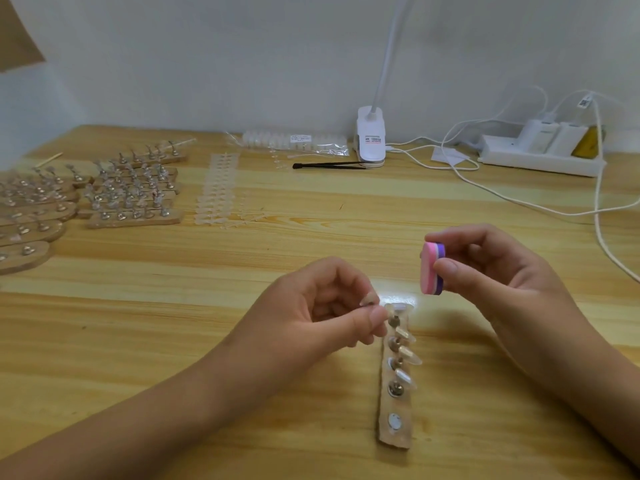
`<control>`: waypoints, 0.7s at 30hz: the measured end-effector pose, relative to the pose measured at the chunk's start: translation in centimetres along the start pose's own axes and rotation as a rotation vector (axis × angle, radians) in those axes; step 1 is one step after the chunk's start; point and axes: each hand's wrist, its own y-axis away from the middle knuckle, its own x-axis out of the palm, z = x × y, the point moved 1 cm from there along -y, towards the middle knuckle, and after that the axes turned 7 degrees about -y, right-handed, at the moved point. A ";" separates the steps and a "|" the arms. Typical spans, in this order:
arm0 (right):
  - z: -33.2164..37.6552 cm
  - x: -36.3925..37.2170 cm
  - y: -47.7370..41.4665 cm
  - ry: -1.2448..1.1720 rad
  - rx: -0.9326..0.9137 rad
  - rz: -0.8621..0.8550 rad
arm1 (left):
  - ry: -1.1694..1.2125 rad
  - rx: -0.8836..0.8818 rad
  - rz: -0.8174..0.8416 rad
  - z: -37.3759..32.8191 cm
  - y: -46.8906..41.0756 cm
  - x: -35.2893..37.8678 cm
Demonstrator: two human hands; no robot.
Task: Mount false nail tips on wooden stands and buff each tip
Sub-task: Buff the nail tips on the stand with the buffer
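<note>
- Wooden stand (pixel 394 403) lay nearest me, some tips mounted, near end bare.
- Left hand (pixel 322 313) pinched a nail tip (pixel 370 300) above the stand's far end.
- Right hand (pixel 491 268) gripped the buffer block (pixel 431 268), clear of the tip.
- Judged: buffing step; next, light contact of block on tip.

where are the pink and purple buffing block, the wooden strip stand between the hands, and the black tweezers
pink and purple buffing block (pixel 428 271), head view, pink face
wooden strip stand (pixel 394 439), head view, bare near end
black tweezers (pixel 329 164), head view, middle
</note>
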 end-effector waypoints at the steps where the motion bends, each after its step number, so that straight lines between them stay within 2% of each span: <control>1: 0.0 0.0 0.1 -0.029 0.018 0.016 | -0.008 -0.021 0.004 0.2 -0.2 0.0; 7: 0.4 1.0 0.8 -0.157 0.076 0.172 | -0.007 -0.057 -0.003 0.6 -0.4 0.2; 16: 0.9 2.0 1.6 -0.160 0.011 0.270 | 0.037 -0.025 -0.002 0.6 -0.4 0.3; 21: 0.9 2.2 1.7 -0.116 0.009 0.265 | 0.025 -0.018 0.003 0.6 -0.5 0.1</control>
